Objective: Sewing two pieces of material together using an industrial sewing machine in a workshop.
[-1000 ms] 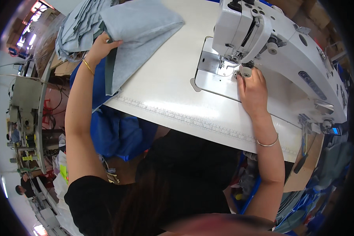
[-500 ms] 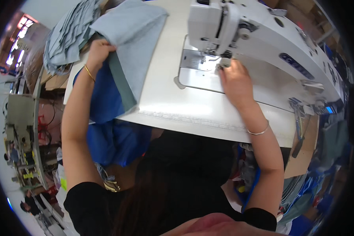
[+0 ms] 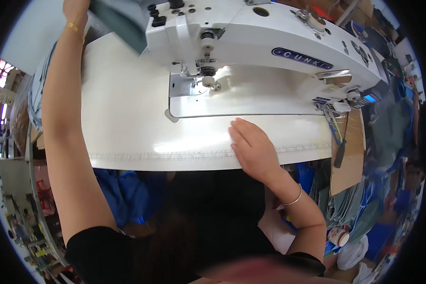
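Observation:
My left hand [image 3: 75,9] reaches far up to the top left edge of the picture and grips a grey-green piece of fabric [image 3: 120,31] that hangs past the head of the white sewing machine [image 3: 265,35]. My right hand [image 3: 252,146] lies flat, fingers together, on the white table [image 3: 128,128] near its front edge, just in front of the machine's bed. It holds nothing. The needle and presser foot [image 3: 208,78] are bare, with no cloth under them.
Blue fabric [image 3: 128,194] hangs below the table's front edge at my lap. A brown cardboard piece [image 3: 348,156] hangs at the table's right end. Piles of blue and green cloth [image 3: 393,137] fill the right side. Racks and clutter stand at the left.
My left hand has lifted the grey fabric up and away to the far top left. My right hand has left the needle area and come back to the table's front edge.

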Demonstrator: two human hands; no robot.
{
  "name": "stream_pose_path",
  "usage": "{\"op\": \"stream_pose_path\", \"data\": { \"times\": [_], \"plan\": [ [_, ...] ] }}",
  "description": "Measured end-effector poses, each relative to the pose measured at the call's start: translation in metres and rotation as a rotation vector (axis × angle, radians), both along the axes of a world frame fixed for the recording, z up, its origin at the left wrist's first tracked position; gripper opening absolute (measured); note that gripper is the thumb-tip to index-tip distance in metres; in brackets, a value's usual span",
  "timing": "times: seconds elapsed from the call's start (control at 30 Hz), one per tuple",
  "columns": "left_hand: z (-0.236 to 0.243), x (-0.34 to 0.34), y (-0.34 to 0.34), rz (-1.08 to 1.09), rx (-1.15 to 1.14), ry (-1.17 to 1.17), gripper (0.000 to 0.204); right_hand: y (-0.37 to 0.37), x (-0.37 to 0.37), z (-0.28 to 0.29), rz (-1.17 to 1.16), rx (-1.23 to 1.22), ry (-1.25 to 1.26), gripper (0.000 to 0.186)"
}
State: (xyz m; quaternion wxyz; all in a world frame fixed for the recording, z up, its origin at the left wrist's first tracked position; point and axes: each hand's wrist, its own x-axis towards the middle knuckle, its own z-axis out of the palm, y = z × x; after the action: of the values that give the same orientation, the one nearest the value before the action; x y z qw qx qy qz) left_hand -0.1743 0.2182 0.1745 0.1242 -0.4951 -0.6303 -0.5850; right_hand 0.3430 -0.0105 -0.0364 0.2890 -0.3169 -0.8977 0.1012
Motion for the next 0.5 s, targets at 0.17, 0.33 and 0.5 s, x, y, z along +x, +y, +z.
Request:
{"op": "stream_pose_path", "data": {
  "times": [0.17,0.33,0.5],
  "plan": [
    [-0.062,-0.083,-0.167,-0.123,-0.030,-0.164,0.018,-0.003,0.004,-0.005,-0.042,0.064,0.001,0.041],
    [-0.143,-0.043,-0.356,-0.154,-0.218,-0.270,0.014,-0.009,-0.021,0.006,-0.050,0.135,0.018,0.042],
    [-0.192,0.043,-0.441,0.051,-0.067,-0.550,0.021,-0.046,-0.093,0.007,0.272,0.131,0.224,0.039]
  ]
}}
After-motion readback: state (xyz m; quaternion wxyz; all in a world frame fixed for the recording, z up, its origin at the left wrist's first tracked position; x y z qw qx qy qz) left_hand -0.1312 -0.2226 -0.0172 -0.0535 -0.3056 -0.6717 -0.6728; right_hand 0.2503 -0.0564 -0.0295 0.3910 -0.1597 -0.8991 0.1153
